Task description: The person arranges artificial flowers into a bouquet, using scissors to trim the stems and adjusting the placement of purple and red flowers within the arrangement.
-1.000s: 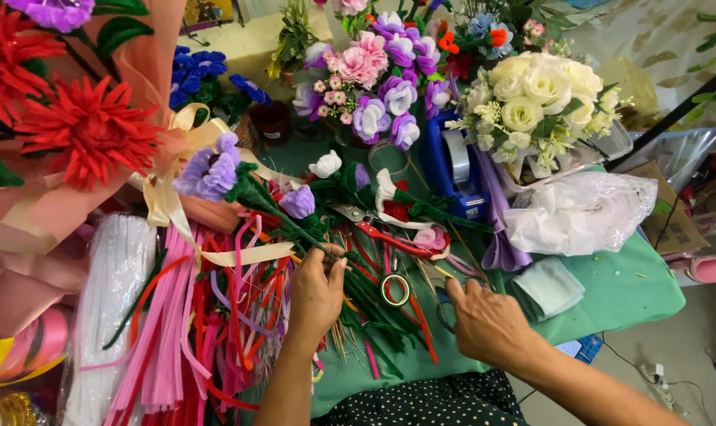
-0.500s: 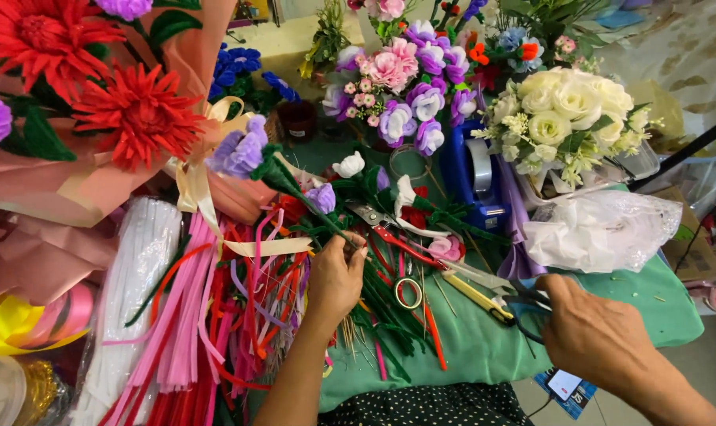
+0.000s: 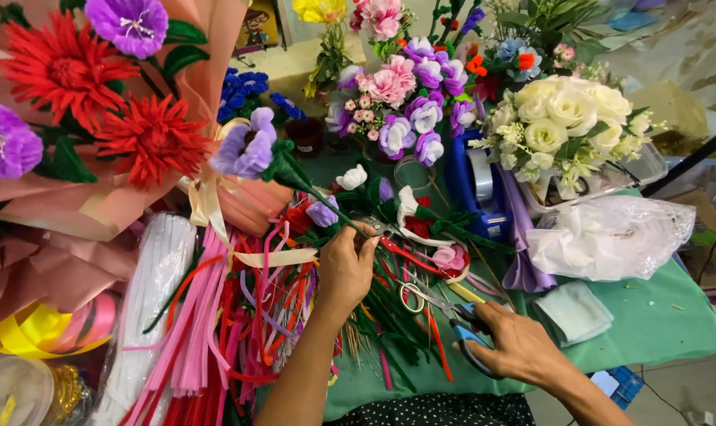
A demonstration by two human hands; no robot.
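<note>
Over a green table point(image 3: 665, 331) littered with craft stems, the left hand point(image 3: 346, 268) pinches the stem of 1 purple flower point(image 3: 246, 146) held up, while the right hand point(image 3: 515, 343) closes on scissors point(image 3: 460, 323), seemingly mid-trim, needing careful aim.

Two bare forearms enter from the lower edge, without sleeves, watch, bracelet or rings in view. Left hand point(image 3: 346, 264) and right hand point(image 3: 515, 343) are ungloved, nails short and unpainted. A dark, white-dotted garment shows at the bottom edge
</note>
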